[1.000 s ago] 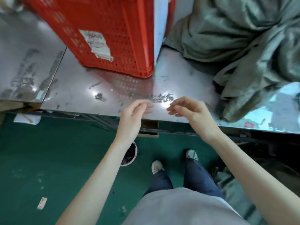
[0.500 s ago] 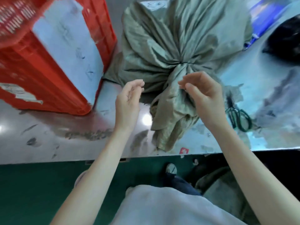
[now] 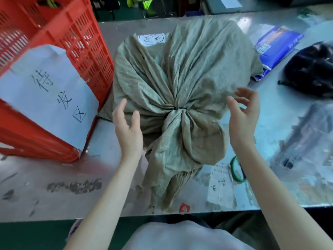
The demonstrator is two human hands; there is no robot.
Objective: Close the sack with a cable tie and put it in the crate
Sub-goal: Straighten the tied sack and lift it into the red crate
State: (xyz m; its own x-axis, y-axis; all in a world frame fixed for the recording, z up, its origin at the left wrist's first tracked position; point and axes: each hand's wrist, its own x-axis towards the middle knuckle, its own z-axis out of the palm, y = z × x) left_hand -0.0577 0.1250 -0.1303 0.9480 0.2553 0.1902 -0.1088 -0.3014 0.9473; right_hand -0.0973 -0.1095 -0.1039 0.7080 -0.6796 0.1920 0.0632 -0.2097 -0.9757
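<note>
A full grey-green woven sack (image 3: 189, 69) lies on the metal table, its gathered neck toward me. A thin black cable tie (image 3: 179, 107) cinches the neck, and the loose mouth fans out below it. My left hand (image 3: 128, 130) hovers open at the sack's left side. My right hand (image 3: 243, 114) hovers open at its right side, fingers spread. Neither hand grips the fabric. The red slatted crate (image 3: 86, 42) stands to the left of the sack, with a white paper sign taped to its side.
Green-handled scissors (image 3: 237, 170) and a paper slip (image 3: 219, 186) lie by my right wrist. A blue package (image 3: 275, 46) and a black bag (image 3: 313, 69) sit at the right. The metal table (image 3: 45, 186) edge runs just in front of me.
My view has swung up from the table edge and floor to the sack. Both hands have moved apart from pinched fingers near each other to open palms on either side of the tied neck.
</note>
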